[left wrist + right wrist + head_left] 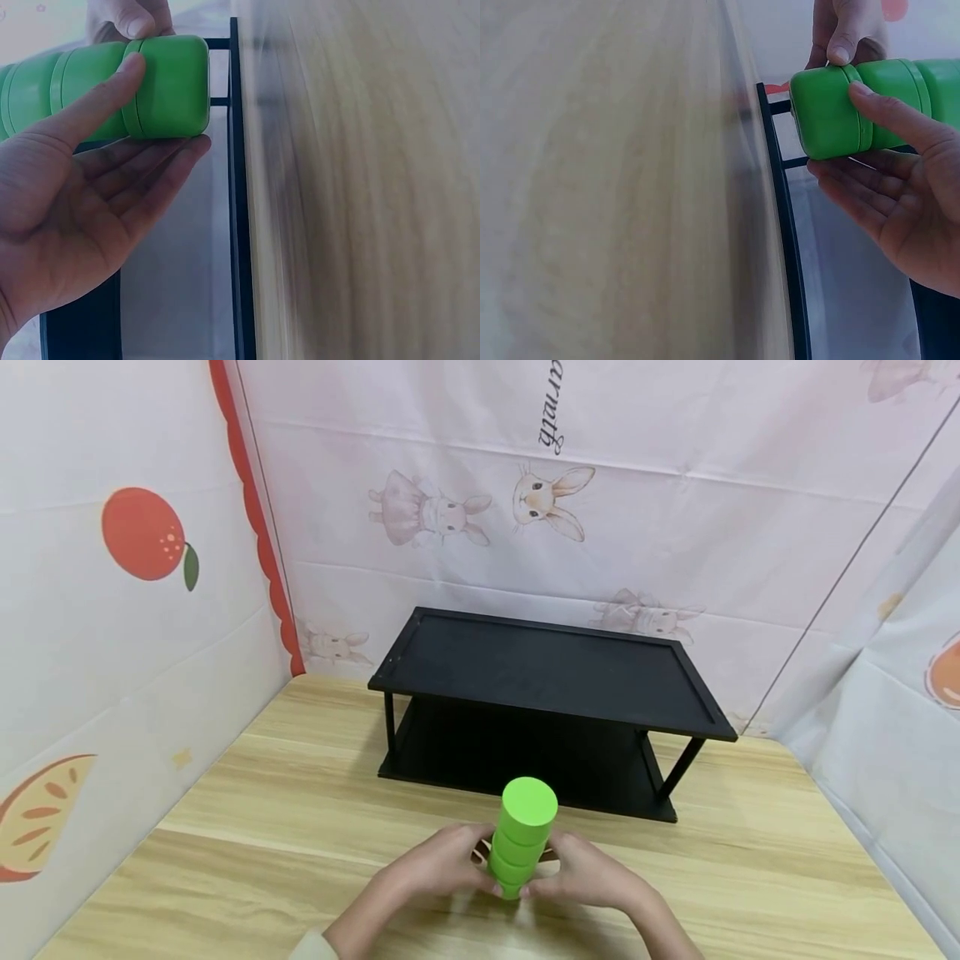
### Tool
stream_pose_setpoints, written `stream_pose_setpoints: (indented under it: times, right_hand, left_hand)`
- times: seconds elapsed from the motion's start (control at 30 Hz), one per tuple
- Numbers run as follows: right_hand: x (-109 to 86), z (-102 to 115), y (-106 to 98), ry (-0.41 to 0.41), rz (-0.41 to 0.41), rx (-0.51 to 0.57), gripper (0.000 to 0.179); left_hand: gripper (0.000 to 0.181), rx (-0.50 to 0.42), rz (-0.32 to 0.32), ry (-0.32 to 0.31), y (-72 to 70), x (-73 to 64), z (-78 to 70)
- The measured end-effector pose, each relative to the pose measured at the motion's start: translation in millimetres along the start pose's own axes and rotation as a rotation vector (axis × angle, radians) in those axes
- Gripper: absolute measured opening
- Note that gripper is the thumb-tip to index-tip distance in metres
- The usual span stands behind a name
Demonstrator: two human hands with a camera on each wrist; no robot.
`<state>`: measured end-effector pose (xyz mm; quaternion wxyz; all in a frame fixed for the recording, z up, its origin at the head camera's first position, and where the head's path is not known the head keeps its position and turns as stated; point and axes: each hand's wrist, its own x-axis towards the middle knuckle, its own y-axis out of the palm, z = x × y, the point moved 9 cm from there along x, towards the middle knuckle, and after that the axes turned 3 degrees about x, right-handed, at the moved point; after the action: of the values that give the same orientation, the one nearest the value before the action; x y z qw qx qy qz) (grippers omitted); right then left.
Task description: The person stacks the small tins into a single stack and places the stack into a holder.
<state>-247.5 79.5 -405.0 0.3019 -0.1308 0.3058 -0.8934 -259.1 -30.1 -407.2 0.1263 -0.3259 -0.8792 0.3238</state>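
A tall green stack of round canisters [529, 802], several sections with ring grooves between them, stands upright between both hands in front of the black shelf. My left hand [448, 862] grips its lower part from the left, and my right hand [585, 870] grips it from the right. In the left wrist view, the left thumb [112, 86] presses the side near the bottom canister [174, 86], with the other fingers behind it. The right wrist view shows the right thumb [889, 109] doing likewise. A gap shows between the stack's base and the tabletop.
A black two-tier shelf [543, 664] stands behind the hands on a light wooden table [292, 827]. Its posts [681, 768] hold the upper board above the lower one. Printed cloth [337, 510] hangs at the back and both sides.
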Motion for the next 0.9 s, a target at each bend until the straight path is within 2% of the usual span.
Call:
stream_pose_setpoints:
  times: [0.37,0.7,0.9]
  right_hand:
    - [2.5,4.6,-5.2,-0.029,-0.034,-0.006,0.051]
    - [4.2,4.7,-7.9,-0.017,-0.035,-0.012,0.05]
    - [5.0,6.9,-11.1,-0.048,-0.066,0.019,0.047]
  left_hand:
    - [0.045,0.002,-0.023,0.062,-9.7,1.2,-5.6]
    - [0.044,-0.007,-0.022,0.055,-11.4,1.4,-5.4]
    - [0.041,-0.007,-0.031,0.087,-13.2,1.8,-8.4]
